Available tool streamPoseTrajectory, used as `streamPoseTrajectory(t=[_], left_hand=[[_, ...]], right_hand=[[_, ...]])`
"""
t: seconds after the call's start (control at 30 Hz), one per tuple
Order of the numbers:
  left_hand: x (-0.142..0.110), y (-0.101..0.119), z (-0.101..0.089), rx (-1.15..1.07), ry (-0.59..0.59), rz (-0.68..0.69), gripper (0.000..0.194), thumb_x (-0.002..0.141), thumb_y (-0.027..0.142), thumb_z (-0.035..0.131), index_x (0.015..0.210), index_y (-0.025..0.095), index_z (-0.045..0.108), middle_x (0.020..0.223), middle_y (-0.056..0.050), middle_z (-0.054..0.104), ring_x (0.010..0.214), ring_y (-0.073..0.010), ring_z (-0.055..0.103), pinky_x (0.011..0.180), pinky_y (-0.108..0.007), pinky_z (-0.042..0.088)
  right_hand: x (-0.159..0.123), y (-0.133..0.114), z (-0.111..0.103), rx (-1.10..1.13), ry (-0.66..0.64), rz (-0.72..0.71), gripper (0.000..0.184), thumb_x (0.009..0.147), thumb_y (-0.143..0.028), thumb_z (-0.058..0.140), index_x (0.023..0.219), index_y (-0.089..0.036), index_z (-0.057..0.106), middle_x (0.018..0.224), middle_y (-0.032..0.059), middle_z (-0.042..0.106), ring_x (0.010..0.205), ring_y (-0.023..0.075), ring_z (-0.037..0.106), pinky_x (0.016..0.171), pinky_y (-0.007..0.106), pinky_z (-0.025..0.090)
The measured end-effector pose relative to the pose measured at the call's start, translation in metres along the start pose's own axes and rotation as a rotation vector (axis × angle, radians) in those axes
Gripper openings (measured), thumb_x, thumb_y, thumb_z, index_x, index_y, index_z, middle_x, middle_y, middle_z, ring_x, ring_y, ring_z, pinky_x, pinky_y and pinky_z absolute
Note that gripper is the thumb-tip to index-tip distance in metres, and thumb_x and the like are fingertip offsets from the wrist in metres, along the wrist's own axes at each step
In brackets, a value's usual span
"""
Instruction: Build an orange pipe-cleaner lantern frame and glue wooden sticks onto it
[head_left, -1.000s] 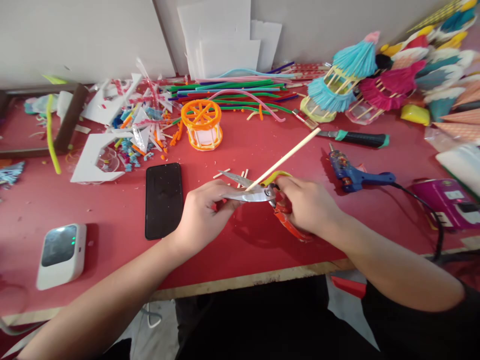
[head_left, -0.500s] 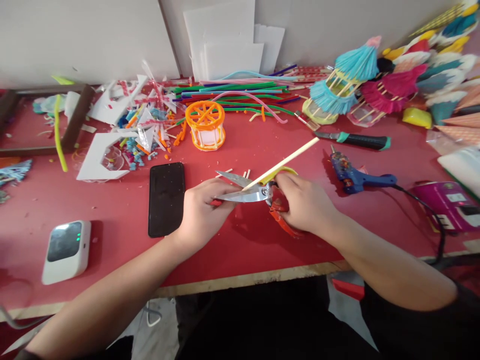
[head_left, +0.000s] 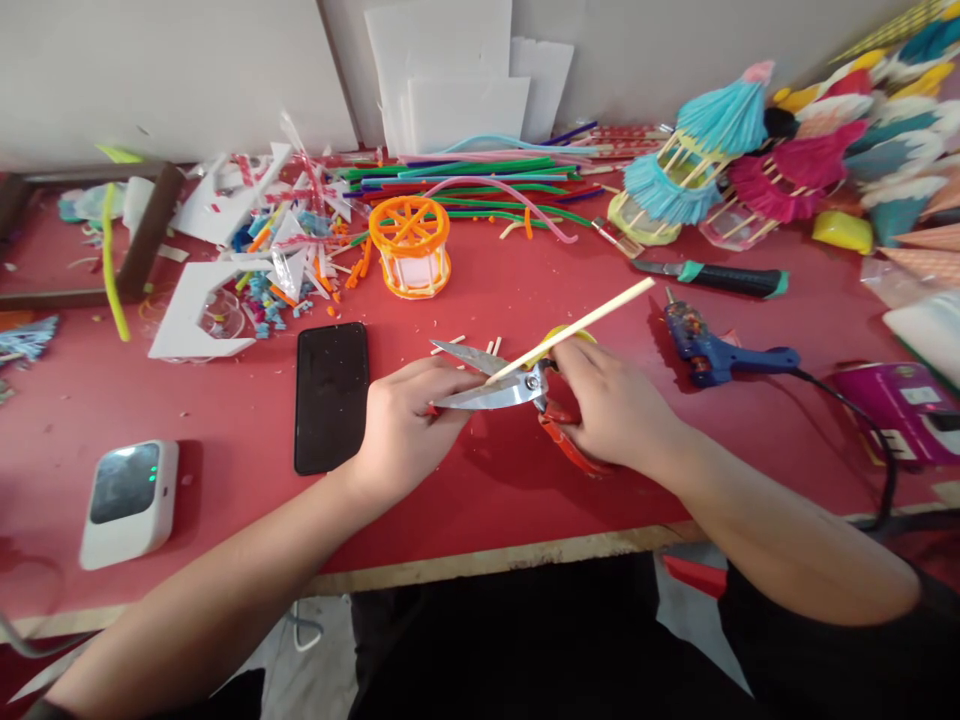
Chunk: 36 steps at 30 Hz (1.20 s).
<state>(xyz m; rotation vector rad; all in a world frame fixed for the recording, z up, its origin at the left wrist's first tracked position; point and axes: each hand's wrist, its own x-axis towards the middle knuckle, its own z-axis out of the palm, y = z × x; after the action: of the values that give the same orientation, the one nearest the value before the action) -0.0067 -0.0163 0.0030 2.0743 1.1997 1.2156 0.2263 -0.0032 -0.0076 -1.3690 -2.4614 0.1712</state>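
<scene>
My right hand grips the red and yellow handles of a pair of scissors over the red table. The blades stand apart around a thin wooden stick that slants up to the right. My left hand is closed beside the blade tips and pinches the stick's near end. A few short cut stick pieces lie just behind the blades.
A black phone lies left of my left hand, a white device further left. A blue glue gun and a knife are at the right. An orange wheel-topped drum, straws, paper scraps and fringed lanterns fill the back.
The stick's far end has risen slightly and shifted right. Hands and scissors have stayed almost in place.
</scene>
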Motion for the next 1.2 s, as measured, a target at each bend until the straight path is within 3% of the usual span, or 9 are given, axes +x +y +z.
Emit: streamPoseTrajectory(t=[0.53,0.8,1.2], left_hand=[[-0.0014,0.0,0.0015,0.054,0.001,0.031,0.029,0.08,0.004,0.056,0.086,0.021,0.078,0.08,-0.002,0.079,0.07,-0.0142,0.073,0.064,-0.024,0.058],[-0.0014,-0.0002,0.0021,0.046,0.014,0.048,0.026,0.08,0.005,0.059,0.086,0.022,0.078,0.082,-0.002,0.08,0.071,-0.0146,0.074,0.064,-0.024,0.059],[-0.0021,-0.0005,0.0021,0.056,0.006,0.112,0.025,0.084,0.004,0.061,0.083,0.022,0.079,0.085,-0.002,0.08,0.072,-0.0135,0.075,0.066,-0.022,0.06]], right_hand=[[0.0006,0.0029,-0.0036,0.003,-0.024,-0.002,0.019,0.074,-0.027,0.051,0.092,-0.02,0.049,0.087,0.0119,0.063,0.078,0.0268,0.06,0.065,0.037,0.045],[0.0008,0.0038,-0.0031,-0.04,-0.062,0.011,0.01,0.074,-0.028,0.049,0.083,-0.023,0.046,0.077,0.0097,0.061,0.069,0.0236,0.056,0.059,0.033,0.038],[-0.0005,0.0013,-0.0047,-0.059,-0.188,0.092,0.015,0.069,-0.031,0.053,0.08,-0.022,0.048,0.069,0.0041,0.055,0.058,0.0177,0.048,0.054,0.029,0.028]])
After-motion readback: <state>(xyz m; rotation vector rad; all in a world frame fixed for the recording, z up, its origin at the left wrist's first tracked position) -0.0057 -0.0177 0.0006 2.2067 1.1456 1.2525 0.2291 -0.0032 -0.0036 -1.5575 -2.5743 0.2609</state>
